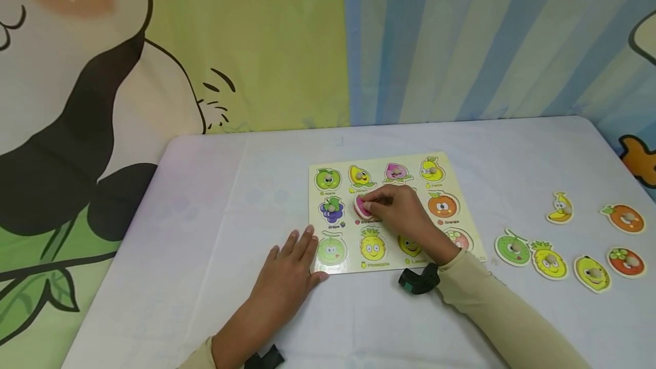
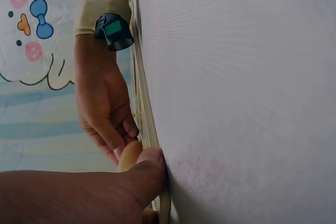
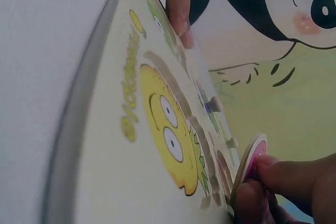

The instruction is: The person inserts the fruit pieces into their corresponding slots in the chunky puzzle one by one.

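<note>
A cream fruit puzzle board (image 1: 391,258) lies on the table. My right hand (image 1: 405,215) pinches a pink strawberry piece (image 1: 361,209) between thumb and fingers over the board's middle row, above the strawberry label. In the right wrist view the strawberry piece (image 3: 251,161) stands tilted against the board, its lower edge hidden by fingers. My left hand (image 1: 284,278) lies with fingers extended at the board's lower left corner; its thumb (image 2: 149,174) touches the board edge in the left wrist view. Knobbed apple (image 1: 328,179), pear (image 1: 432,169) and grape (image 1: 332,209) pieces sit in the board.
To the board's right lie loose knobbed pieces: a banana (image 1: 560,208), an orange (image 1: 625,218), a green melon (image 1: 512,248), a pineapple (image 1: 549,261), a lemon (image 1: 593,274) and a tomato (image 1: 626,262). A cartoon-printed curtain (image 1: 256,44) hangs behind the white-covered table (image 1: 230,215).
</note>
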`<state>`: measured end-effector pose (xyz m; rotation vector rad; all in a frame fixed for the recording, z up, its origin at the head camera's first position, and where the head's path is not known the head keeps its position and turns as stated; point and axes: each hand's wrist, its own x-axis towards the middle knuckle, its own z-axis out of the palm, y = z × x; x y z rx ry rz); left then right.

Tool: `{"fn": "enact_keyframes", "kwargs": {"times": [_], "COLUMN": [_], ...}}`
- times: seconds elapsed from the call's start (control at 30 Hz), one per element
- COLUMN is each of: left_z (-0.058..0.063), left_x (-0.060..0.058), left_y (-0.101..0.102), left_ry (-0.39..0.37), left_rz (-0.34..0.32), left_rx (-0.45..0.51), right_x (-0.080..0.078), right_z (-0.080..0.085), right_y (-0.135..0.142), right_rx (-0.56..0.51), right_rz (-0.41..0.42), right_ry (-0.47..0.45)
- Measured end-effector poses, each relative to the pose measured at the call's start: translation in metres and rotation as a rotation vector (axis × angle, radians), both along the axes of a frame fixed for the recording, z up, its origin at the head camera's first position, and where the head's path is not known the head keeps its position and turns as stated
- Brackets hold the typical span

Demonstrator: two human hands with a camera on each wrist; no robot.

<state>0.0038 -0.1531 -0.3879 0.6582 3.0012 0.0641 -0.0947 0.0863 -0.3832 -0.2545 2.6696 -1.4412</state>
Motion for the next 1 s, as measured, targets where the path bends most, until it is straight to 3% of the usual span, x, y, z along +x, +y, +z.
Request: {"fn": "enact_keyframes", "kwargs": {"times": [0.53,0.8,1.0], "left_z": [-0.0038,-0.0027,-0.0023], "left_x": [0.0029,0.0008,-0.0004], "left_y": [-0.0021,-0.0019,-0.0026], "left_ry": [0.016,0.037,0.045], "left_rz": [-0.029,-0.043,-0.04], "left_rx": [0.022,-0.005,0.006], "right_x": [0.0022,0.0005,-0.0018], "right_z": [-0.0103,-0.009,-0.0082], "right_y": [0.0021,0.0017,-0.0005], "right_rx": [0.12,0.14,0.138], "right_rz": [0.058,0.099,0.09], "right_ry": [0.06,0.122,0.11]}}
